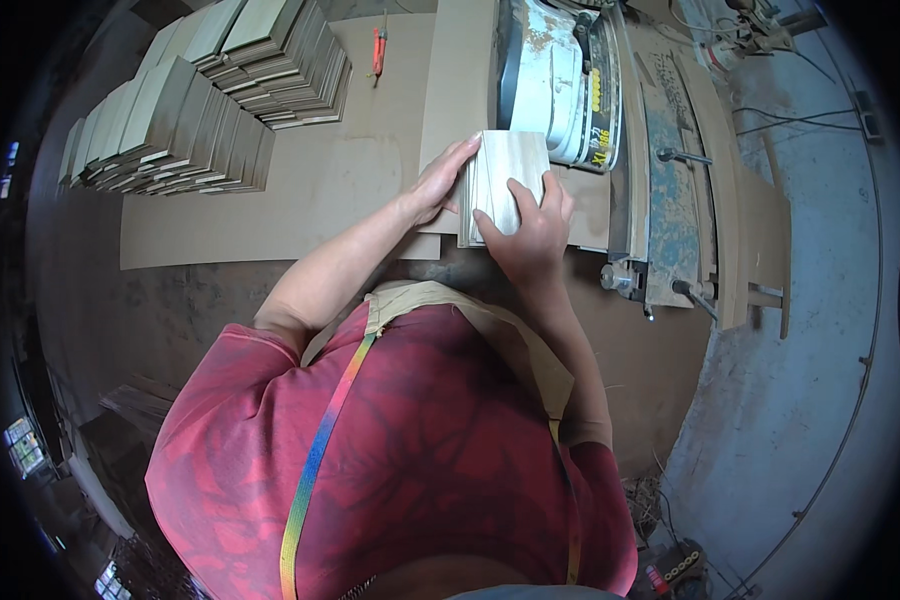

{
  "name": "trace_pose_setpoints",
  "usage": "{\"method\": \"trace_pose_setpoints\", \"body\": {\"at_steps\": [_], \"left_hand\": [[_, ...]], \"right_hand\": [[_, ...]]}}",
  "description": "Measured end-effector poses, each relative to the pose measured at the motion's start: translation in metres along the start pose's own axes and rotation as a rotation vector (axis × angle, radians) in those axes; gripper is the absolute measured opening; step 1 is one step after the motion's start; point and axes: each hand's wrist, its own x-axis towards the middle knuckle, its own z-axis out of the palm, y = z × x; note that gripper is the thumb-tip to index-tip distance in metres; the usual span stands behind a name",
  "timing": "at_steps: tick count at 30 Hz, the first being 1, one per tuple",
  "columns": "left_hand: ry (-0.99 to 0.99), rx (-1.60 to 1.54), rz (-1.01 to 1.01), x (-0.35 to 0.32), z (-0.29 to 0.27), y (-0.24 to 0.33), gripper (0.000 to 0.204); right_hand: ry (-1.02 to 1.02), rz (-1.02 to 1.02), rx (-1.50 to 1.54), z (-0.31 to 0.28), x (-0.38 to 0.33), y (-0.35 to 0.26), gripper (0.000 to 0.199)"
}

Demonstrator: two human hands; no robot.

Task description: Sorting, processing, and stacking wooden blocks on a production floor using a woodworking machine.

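Observation:
A stack of thin, pale wooden boards [510, 165] stands near the table's front edge, its top boards slightly fanned out at the left. My left hand [438, 182] lies along the stack's left side, fingers stretched toward its far left corner and pressing on it. Over the near right part of the stack is my right hand [533, 228], thumb and fingers spread across the top board and curled at its right edge. Between them the two hands hold the stack. The undersides of the fingers are hidden.
A white and black machine [555, 85] stands right behind the stack. Tall piles of similar boards [185, 125] fill the table's far left. A red-handled tool [378, 52] lies on the brown sheet [370, 140]. To the right is a blue, dusty metal bench [675, 200] with clamp handles.

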Motion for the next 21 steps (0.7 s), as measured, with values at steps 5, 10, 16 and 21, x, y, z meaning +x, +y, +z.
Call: {"method": "trace_pose_setpoints", "body": {"at_steps": [5,10,16,21], "left_hand": [[-0.026,-0.044,-0.022,0.002,-0.005,-0.002,0.089],[-0.059,-0.024,-0.02,-0.001,-0.015,-0.005,0.081],[-0.086,-0.037,0.013,-0.005,-0.025,-0.005,0.069],[-0.052,-0.038,-0.013,-0.008,-0.023,0.002,0.064]], "right_hand": [[-0.019,0.052,0.075,-0.001,0.0,0.008,0.051],[0.032,0.136,0.093,-0.025,-0.012,0.028,0.053],[-0.161,0.385,-0.29,-0.012,-0.091,0.114,0.055],[-0.037,0.246,-0.583,0.037,-0.099,0.12,0.05]]}}
